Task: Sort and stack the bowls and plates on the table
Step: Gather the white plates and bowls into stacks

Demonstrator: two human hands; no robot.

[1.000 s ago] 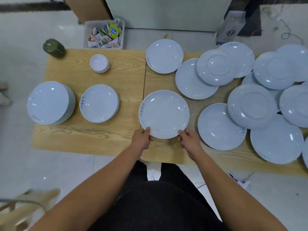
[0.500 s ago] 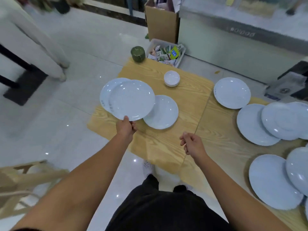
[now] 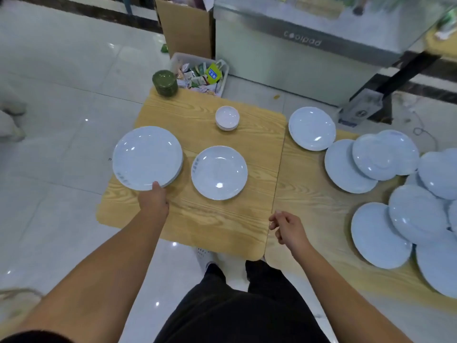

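Note:
A large pale-blue plate [image 3: 146,157] lies on top of the stack of large plates at the left end of the wooden table [image 3: 222,219]. My left hand [image 3: 153,200] grips its near rim, thumb on top. To its right sits a stack of smaller plates [image 3: 219,172], and behind that a stack of small white bowls [image 3: 227,118]. My right hand [image 3: 286,227] hovers over the table's near middle, fingers loosely curled, holding nothing. Several loose plates [image 3: 371,159] lie overlapping on the right half, one more plate [image 3: 312,128] at the back.
A dark green jar [image 3: 165,83] stands at the table's far left corner. Behind the table on the floor are a white bin of packets [image 3: 200,73], a cardboard box [image 3: 188,26] and a metal counter [image 3: 296,45]. The table's left edge drops to tiled floor.
My left hand has carried the large plate from the table's middle to the left and lowered it onto the large-plate stack. My right hand let go and hangs free.

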